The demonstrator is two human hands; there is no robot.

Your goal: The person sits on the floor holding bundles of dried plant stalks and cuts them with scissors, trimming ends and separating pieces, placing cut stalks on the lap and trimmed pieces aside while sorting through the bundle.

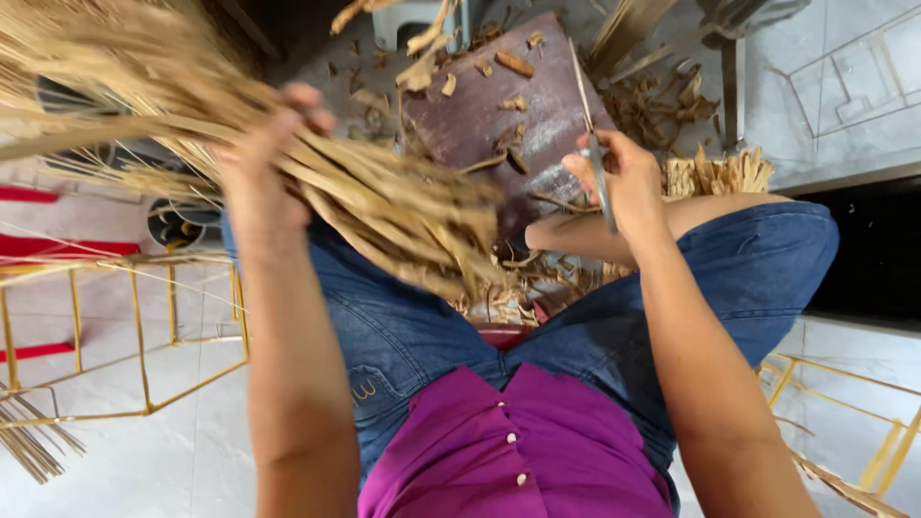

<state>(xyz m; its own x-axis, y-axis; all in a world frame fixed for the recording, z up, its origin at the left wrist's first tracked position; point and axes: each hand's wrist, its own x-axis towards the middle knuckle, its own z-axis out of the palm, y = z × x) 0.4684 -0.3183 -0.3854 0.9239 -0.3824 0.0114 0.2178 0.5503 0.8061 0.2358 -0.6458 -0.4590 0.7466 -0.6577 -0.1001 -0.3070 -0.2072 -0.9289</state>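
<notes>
The person wears a magenta button-front shirt [518, 451] with small white buttons [511, 438]. Blue denim knee-length shorts [422, 326] cover the thighs. Both forearms are bare, unsleeved up to the fingers.

The bundle of dry stalks [384, 201] is pale straw yellow, with some darker tan strips among them. The board [508, 115] under them is dark reddish brown, with a lighter grey scratched patch near its lower edge. The cut pieces [662, 105] scattered on it and beside it are tan and light brown. The blade [593, 144] is grey metal. The shorts [748, 269] are blue denim with a small yellow stitched mark at the pocket. The shirt [518, 451] is bright magenta with small white buttons. The wire frame [134, 326] is golden yellow. The floor tiles [144, 460] are light grey, and the bars [38, 245] at the left are red.
</notes>
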